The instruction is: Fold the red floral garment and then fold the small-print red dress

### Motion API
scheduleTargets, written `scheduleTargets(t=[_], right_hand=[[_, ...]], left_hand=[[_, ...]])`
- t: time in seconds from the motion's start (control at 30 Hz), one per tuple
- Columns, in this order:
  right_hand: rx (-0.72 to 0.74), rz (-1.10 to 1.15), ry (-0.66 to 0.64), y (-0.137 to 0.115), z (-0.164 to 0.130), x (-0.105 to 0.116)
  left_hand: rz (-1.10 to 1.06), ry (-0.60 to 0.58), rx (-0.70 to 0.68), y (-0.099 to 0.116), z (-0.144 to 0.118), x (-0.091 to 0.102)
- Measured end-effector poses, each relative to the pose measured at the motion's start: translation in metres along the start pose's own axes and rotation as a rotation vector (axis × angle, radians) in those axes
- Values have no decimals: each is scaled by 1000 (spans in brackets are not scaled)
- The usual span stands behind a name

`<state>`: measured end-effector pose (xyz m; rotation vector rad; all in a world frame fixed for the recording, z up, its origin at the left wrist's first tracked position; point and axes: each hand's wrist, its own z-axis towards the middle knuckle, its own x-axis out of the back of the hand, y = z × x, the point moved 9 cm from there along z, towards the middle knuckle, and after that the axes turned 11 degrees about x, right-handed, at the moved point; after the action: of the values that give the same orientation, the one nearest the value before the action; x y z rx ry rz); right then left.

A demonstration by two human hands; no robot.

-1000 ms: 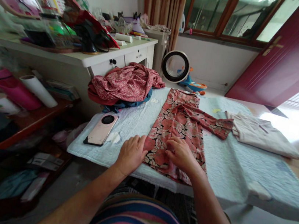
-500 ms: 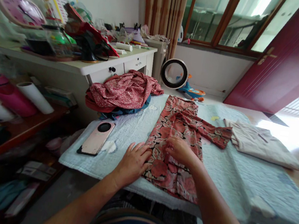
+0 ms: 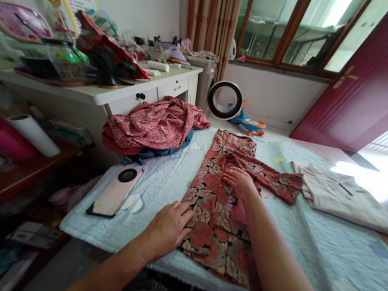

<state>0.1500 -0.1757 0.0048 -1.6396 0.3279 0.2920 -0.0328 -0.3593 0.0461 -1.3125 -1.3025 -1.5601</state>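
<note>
On the table lie one floral garment (image 3: 221, 207) at centre, one crumpled heap of clothes (image 3: 154, 123) at upper left, one folded pale garment (image 3: 341, 197) at right and one phone (image 3: 115, 192) at left, with two hands, left (image 3: 168, 228) and right (image 3: 241, 181).

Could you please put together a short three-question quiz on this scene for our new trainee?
1. True or false: the left hand rests flat on the near left edge of the red floral-print garment.
2. What does the right hand press on: A the pink smartphone, B the floral garment, C the folded beige cloth?
3. What lies heaped left of the garment, beyond the phone?

Key: 1 true. 2 B. 3 A crumpled pile of red patterned clothes on the pale blue quilted mat.
</note>
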Motion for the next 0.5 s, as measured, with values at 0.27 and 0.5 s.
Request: scheduleTargets(t=[0.27, 0.5], right_hand=[[-164, 112, -125, 23, -1, -34], [-10, 92, 83, 4, 19, -7]], left_hand=[[-115, 6, -182, 35, 14, -8], [-129, -70, -193, 35, 17, -13]])
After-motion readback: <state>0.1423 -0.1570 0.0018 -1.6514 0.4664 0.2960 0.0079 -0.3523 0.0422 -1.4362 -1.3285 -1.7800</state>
